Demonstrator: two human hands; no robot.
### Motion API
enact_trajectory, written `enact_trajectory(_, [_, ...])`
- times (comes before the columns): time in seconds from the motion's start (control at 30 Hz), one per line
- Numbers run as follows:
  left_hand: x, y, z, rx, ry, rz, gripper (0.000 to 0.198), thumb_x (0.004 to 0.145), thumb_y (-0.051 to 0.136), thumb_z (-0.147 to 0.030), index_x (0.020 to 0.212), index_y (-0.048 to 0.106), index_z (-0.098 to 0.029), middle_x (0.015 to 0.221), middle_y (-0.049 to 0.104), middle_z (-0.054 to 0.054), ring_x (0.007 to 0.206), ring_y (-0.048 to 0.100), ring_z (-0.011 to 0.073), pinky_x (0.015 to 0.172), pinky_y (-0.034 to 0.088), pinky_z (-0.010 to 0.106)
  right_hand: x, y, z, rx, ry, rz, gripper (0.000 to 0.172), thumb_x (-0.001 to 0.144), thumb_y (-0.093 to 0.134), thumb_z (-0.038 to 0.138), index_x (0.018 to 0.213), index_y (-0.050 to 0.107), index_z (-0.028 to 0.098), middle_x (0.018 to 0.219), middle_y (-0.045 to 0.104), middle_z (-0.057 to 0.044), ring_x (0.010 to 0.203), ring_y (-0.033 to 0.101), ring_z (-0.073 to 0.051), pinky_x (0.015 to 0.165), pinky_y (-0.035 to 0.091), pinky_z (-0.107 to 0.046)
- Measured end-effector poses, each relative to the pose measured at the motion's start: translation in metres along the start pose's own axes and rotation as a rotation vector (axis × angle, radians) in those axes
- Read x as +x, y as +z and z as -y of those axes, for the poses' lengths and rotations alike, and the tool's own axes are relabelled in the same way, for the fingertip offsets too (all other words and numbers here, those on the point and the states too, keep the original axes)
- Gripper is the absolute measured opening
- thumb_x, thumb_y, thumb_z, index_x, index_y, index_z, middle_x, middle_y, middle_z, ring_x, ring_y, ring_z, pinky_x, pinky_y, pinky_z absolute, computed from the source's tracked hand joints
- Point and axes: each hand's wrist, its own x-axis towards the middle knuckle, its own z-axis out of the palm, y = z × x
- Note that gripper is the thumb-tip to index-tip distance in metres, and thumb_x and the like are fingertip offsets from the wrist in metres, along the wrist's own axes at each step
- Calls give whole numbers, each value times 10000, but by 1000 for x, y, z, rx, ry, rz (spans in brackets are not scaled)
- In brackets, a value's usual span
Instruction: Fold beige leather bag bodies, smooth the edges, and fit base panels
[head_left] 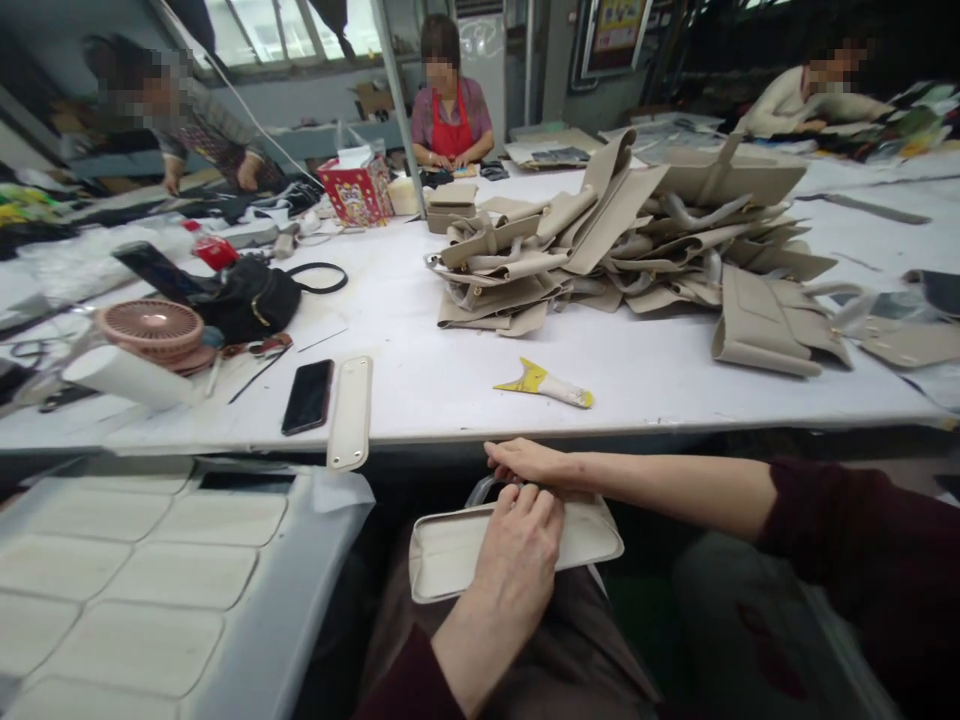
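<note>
A cream handbag (450, 552) lies across the lap, its long flat panel with a raised rim facing up. My left hand (519, 545) is closed over the middle of it, with fingers bent across the far rim. Against the bag's far side, my right hand (531, 464) is closed with its fingers pressed together; what its fingertips pinch is partly hidden. Beside them shows a handle in clear wrapping (481, 490). On the table edge ahead lie a cream strip with metal studs (350, 412) and a yellow-and-white scraper-like tool (546, 383).
At left, a grey board (300, 560) bears several cream panels (142, 640). The white table (405, 390) holds a phone (307, 397), a pink fan (150, 330), a black bag (259, 295) and a heap of taupe handbags (600, 230). Several people work beyond.
</note>
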Motion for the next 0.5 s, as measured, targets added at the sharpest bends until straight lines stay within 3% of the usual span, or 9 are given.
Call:
enact_trajectory(0.17, [-10, -2, -1, -185, -3, -55, 236, 892, 490, -146, 1080, 633, -149, 1086, 645, 95, 1076, 541, 266, 970, 365, 444, -16, 8, 7, -203, -47, -12, 581, 959, 346, 631, 930, 690, 164, 933, 718, -94, 874, 643, -230, 821, 477, -331])
enact_trajectory(0.27, [-25, -10, 21, -435, -86, -166, 221, 924, 494, -198, 1044, 678, -222, 1075, 691, 37, 1075, 573, 226, 957, 366, 397, -18, 11, 7, -296, -77, -26, 599, 971, 281, 628, 923, 668, 173, 1006, 709, -105, 959, 631, -251, 896, 456, -362])
enact_trajectory(0.4, [-59, -7, 89, -903, -570, -317, 300, 940, 491, -378, 1083, 696, -213, 1128, 692, 44, 1073, 587, 210, 970, 383, 320, -20, 15, 8, -377, -105, -15, 597, 984, 225, 605, 866, 630, 183, 970, 707, -102, 946, 633, -255, 920, 444, -386])
enact_trajectory(0.43, [-68, 1, 106, -1041, -718, -295, 342, 910, 529, -442, 1094, 693, -206, 1154, 681, 51, 1103, 573, 226, 992, 370, 322, -21, 16, 10, -395, -107, -13, 593, 984, 219, 606, 858, 621, 188, 963, 706, -99, 936, 635, -256, 917, 443, -391])
enact_trajectory(0.5, [-83, 21, 131, -1165, -848, -214, 483, 833, 593, -550, 1058, 701, -136, 1076, 697, 114, 1052, 593, 290, 943, 409, 381, -23, 19, 13, -431, -113, -7, 579, 982, 218, 610, 855, 607, 201, 978, 701, -93, 944, 634, -262, 917, 438, -400])
